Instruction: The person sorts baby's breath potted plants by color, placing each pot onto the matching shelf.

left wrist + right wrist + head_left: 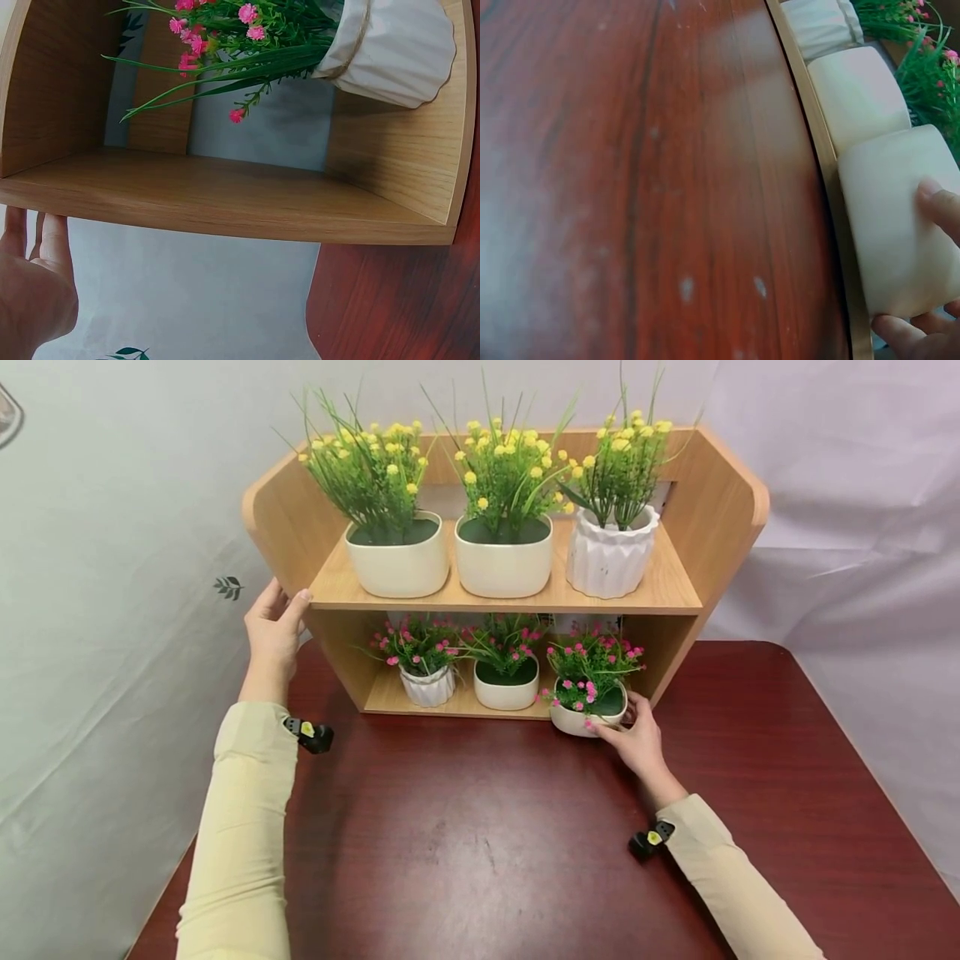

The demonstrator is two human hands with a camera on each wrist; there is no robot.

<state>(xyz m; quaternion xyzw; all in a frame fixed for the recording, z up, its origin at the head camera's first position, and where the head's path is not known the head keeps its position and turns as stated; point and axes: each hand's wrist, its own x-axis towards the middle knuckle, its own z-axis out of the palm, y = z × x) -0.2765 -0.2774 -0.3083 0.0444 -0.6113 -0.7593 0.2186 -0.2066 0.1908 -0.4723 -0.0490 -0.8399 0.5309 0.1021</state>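
My left hand (272, 631) holds the left side panel of a wooden shelf (495, 604), its thumb at the front edge and its fingers against the outer face. In the left wrist view, straight fingers (54, 240) reach that panel. My right hand (636, 739) grips an oval white flowerpot (577, 723) with pink flowers, at the right end of the lower tier. The thumb presses the pot's front wall while the other fingers lie round its right end. This pot's front stands slightly forward of the shelf's edge.
Beside it on the lower tier stand another oval pot (506, 695) and a ribbed white pot (429, 687), both with pink flowers. Two oval pots (401, 567) and a ribbed pot (611, 560) with yellow flowers line the upper tier. The shelf stands on a dark red table (465, 827).
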